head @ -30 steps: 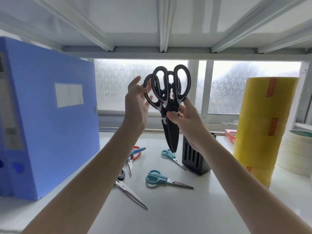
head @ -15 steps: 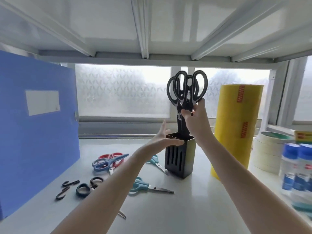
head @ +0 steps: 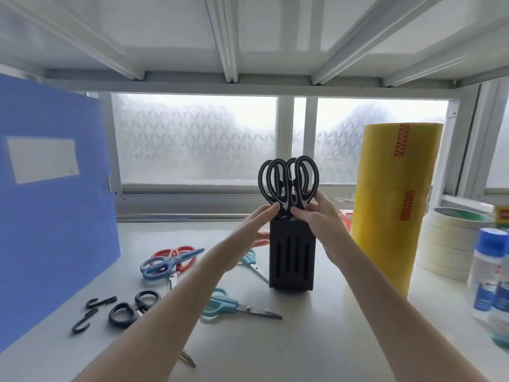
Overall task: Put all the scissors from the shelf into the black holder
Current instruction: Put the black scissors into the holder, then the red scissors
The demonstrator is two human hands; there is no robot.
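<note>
Two pairs of black scissors point(head: 289, 181) stand blades-down in the black holder point(head: 292, 260) at the middle of the shelf; only their handles show above its rim. My right hand point(head: 316, 216) grips the handles from the right. My left hand point(head: 254, 230) rests against the holder's left side, fingertips at the rim. Loose on the shelf lie blue scissors point(head: 168, 264) over red scissors point(head: 180, 250), black-handled scissors point(head: 129, 310), teal scissors point(head: 237, 306), and another teal pair point(head: 254, 264) partly behind my left arm.
A blue file box point(head: 49, 205) stands at the left. Right of the holder stands a tall yellow tape roll point(head: 394, 208), then stacked white tape rolls point(head: 451, 244) and blue-capped bottles point(head: 490, 277). Two black hooks point(head: 91, 312) lie front left. The upper shelf hangs low overhead.
My right hand has lowered the black scissors from above into the holder. My left hand let go of them and moved down to the holder's side.
</note>
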